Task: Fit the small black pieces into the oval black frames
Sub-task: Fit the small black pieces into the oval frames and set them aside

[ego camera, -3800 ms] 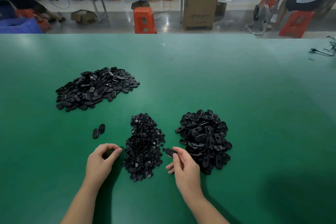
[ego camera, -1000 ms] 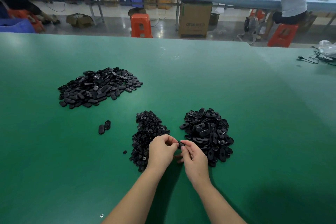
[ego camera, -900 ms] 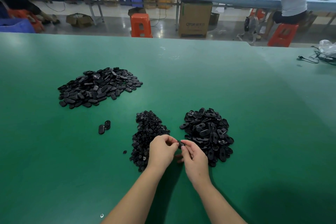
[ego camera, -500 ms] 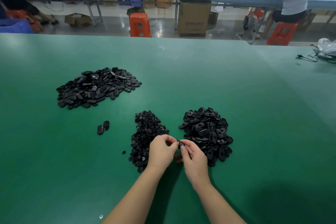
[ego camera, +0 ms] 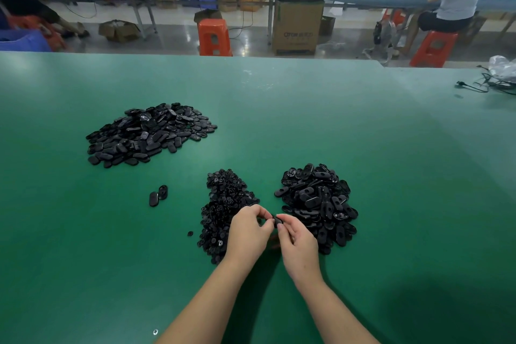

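Green matting covers the worktop, with a workshop of benches, stools and cartons beyond its far edge. Toward the far left lies a broad flat heap of ovals whose faces look closed, which I take to be finished assemblies; two more ovals lie together nearer the near edge, apart from any heap. Close to the near edge, about mid-width, sit a heap of small black pieces and, just right of it, a heap of oval black frames with open slots showing. Both supply heaps are large, so by my reckoning much of the job remains, perhaps half. The left hand and right hand meet over the gap between these two heaps, fingers curled and thumbs pressed in. Between the fingertips a frame in hand shows as a sliver of black, pinched mainly by the right hand; the left is closed in a pinch against it, presumably seating a small piece, though that piece is hidden. Its long axis seems to run roughly left to right between the hands, but too little shows to be sure, or to tell which face is up.
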Tool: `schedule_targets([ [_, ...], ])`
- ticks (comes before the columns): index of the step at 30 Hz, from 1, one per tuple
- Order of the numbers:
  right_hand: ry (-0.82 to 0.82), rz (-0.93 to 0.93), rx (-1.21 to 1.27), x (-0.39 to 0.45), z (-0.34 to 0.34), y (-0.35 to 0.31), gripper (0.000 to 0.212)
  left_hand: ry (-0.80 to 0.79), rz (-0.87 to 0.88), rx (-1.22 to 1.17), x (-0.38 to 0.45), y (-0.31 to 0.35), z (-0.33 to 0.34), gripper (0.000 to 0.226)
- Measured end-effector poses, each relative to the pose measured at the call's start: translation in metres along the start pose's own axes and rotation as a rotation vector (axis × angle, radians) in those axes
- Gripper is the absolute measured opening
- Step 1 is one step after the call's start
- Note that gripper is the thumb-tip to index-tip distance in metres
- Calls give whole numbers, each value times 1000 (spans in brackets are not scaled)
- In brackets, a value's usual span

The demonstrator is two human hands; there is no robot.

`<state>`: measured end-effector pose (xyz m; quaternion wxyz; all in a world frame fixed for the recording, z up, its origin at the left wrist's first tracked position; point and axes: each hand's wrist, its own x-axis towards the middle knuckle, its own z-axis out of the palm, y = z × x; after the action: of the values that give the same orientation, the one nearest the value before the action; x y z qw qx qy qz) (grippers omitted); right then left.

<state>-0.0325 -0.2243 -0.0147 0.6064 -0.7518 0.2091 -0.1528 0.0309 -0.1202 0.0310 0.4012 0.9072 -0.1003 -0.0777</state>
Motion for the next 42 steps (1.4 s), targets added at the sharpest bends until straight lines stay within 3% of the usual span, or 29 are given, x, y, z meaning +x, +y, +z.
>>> schedule_targets([
  [13, -17, -30, -60, -3, 1, -3, 24, -35, 10, 54, 4, 2, -1, 9],
  [18, -39, -26, -22, -3, 0, -4, 31, -30, 49, 61, 8, -4, -6, 7],
  [22, -33, 8, 5, -1, -1, -1, 29, -61, -8, -63, 7, -7, -6, 15],
  [36, -31, 17, 40, -3, -1, -4, 27, -182, -317, -625, 4, -16, 0, 6],
  [42, -27, 5, 29, -3, 0, -3, 31, -112, -286, -490, 5, -18, 2, 12],
])
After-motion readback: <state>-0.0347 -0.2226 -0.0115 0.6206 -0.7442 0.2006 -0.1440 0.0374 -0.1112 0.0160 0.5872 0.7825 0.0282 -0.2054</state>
